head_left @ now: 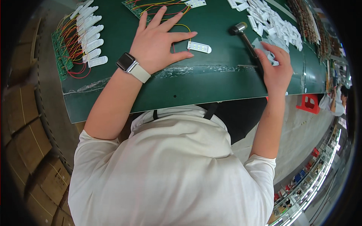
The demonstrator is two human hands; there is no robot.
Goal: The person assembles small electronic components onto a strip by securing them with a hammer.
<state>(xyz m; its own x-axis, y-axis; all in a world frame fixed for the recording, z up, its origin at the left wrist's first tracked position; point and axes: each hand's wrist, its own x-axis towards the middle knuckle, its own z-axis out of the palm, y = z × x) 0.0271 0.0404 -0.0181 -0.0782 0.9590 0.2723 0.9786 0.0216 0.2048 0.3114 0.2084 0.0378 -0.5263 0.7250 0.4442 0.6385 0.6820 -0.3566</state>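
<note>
Nearest me: white shirt (169, 162). LED piece (199, 47) on green bench (211, 84), long axis left-right, rounded end right, dipping slightly toward near edge. Left hand (156, 45) beside it, fingers splayed, released, obstructing my view of circuit board (135, 10). Right hand (278, 69) half-curled at hammer (249, 43), head toward far edge; grasp, cannot tell. White pile (269, 24) beyond; wired strips (90, 39) near left edge.

A red stool (311, 107) stands on grey floor (296, 130)

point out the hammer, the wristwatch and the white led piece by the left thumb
Hammer (247, 43), head view: handle
Wristwatch (126, 61), head view: dark screen
White LED piece (199, 47), head view: face bearing LEDs
</note>
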